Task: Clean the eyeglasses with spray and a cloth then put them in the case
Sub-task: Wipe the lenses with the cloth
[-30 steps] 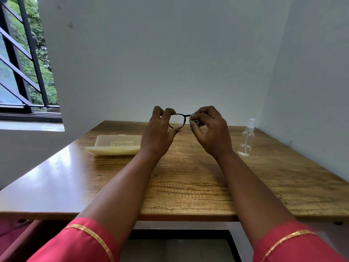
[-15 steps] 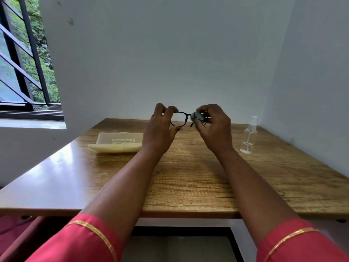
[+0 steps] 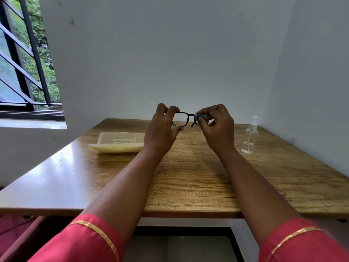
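I hold black-framed eyeglasses in the air above the far middle of the wooden table. My left hand pinches the left rim between thumb and fingers. My right hand presses a small grey cloth around the right lens, which the cloth and fingers hide. A cream eyeglass case lies shut on the table to the left of my left hand. A clear spray bottle with a white nozzle stands upright at the far right.
White walls close in the table at the back and on the right. A barred window with greenery behind it is at the upper left. The table's near edge runs just above my red sleeves.
My right fingers have shifted the cloth over the right lens and both hands have risen slightly in view. The case and bottle stay where they were.
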